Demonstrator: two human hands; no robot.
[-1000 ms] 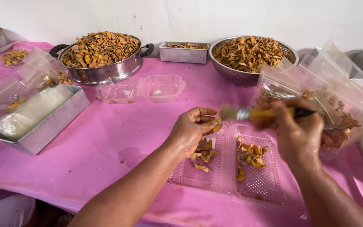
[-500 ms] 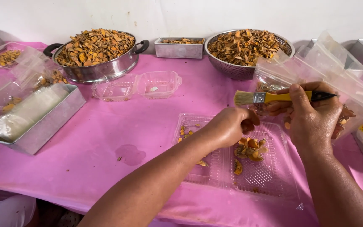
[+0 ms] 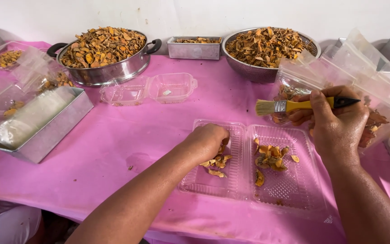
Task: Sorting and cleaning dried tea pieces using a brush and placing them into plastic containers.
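An open clear plastic clamshell box [image 3: 294, 192] lies flat on the pink tablecloth in front of me. Both halves hold a few dried orange-yellow slices [image 3: 269, 157]. My left hand [image 3: 207, 140] reaches down into the left half, its fingers closed around the slices [image 3: 216, 162] there. My right hand [image 3: 335, 122] hovers above the right half and grips a small paintbrush [image 3: 294, 105] with a yellow and black handle, bristles pointing left.
A steel pot [image 3: 102, 56] and a mesh colander [image 3: 267, 47] heaped with dried slices stand at the back. Between them sits a small steel tin [image 3: 194, 47]. An empty clamshell [image 3: 150, 89] lies mid-table. A steel tray with plastic sheets [image 3: 41, 119] is left; filled clear bags [image 3: 375, 86] right.
My left hand went up to the brush near the right half, then came back down into the left half of the box. The right hand with the brush stayed roughly in place.
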